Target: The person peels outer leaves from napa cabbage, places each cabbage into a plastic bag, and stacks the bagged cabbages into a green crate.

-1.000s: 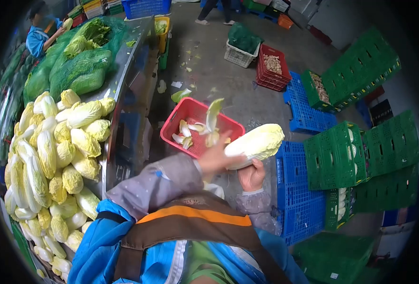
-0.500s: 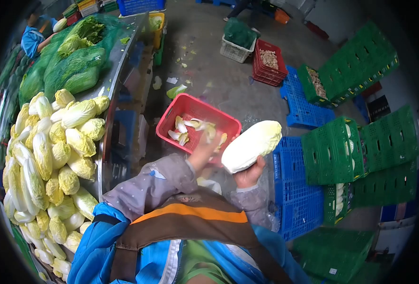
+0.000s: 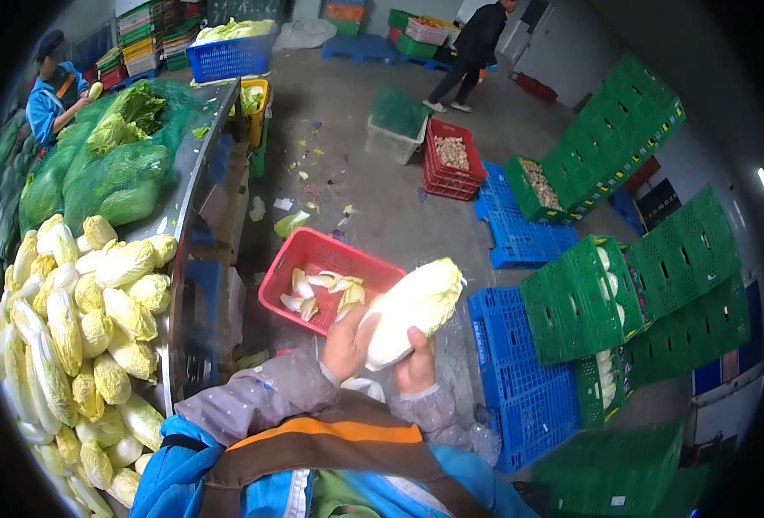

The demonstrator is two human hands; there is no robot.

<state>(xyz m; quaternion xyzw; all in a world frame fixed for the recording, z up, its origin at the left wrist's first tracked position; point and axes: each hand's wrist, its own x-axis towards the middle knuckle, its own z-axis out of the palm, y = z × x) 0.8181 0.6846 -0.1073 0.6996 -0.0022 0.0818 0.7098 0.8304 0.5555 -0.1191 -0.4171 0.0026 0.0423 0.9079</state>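
A pale, trimmed napa cabbage [image 3: 416,309] is held between my two hands in front of my body, its leafy end tilted up to the right. My left hand [image 3: 349,344] grips its left side near the base, with part of the fingers hidden behind it. My right hand [image 3: 415,361] holds it from below, thumb across the near face. Just beyond sits a red plastic basket [image 3: 282,289] containing several loose cabbage leaves [image 3: 302,285]. The cabbage overlaps the basket's right part in my view.
Napa cabbages [image 3: 97,332] are heaped on the metal table at left, near green net bags [image 3: 119,177]. Blue pallets [image 3: 524,380] and green crates [image 3: 572,302] stand right. One person [image 3: 54,95] holds a cabbage at far left; another [image 3: 472,52] walks behind.
My left hand has come back from over the red basket onto the cabbage. The cabbage has shifted left and down in view. My view has tilted upward, showing more of the walking person.
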